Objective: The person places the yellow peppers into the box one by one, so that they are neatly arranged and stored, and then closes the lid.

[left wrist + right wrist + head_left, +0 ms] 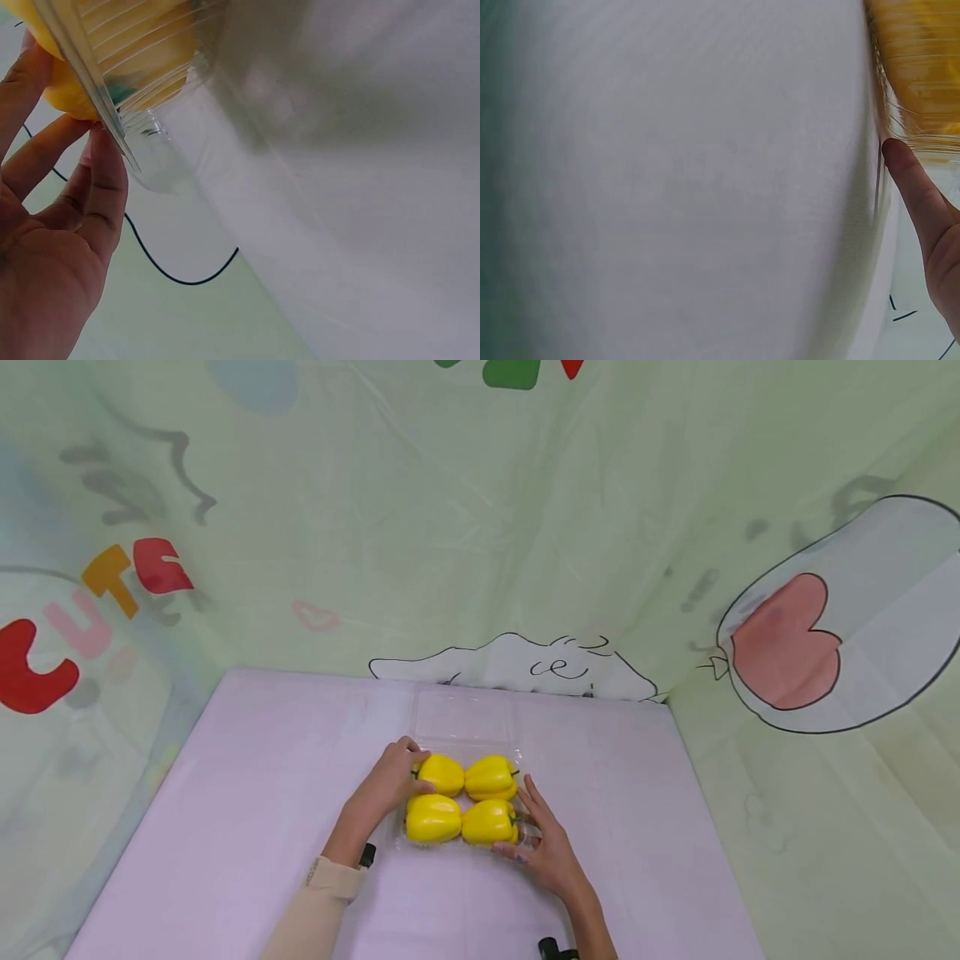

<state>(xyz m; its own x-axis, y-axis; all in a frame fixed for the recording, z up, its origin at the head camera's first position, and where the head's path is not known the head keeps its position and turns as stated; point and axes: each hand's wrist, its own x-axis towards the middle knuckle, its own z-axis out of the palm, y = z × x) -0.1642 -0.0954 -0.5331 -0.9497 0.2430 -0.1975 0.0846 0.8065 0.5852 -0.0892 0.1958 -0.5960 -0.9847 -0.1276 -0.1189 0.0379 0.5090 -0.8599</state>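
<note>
A clear plastic clamshell box (465, 852) lies with several yellow bell peppers in it, set in two rows. At its left side my left hand (393, 777) holds the back-left yellow bell pepper (442, 775), thumb in front and fingers behind. In the left wrist view, fingertips of the left hand (60, 202) also meet the box's rim. My right hand (551, 843) is spread along the box's right side, beside the front-right bell pepper (487, 822). The right wrist view shows a straight finger of the right hand (922, 195) touching the clear wall.
The box's transparent lid (461, 714) lies folded back behind the peppers. A pale lilac cloth covers the table (262, 802). Printed fabric walls (480, 543) stand at the back and both sides.
</note>
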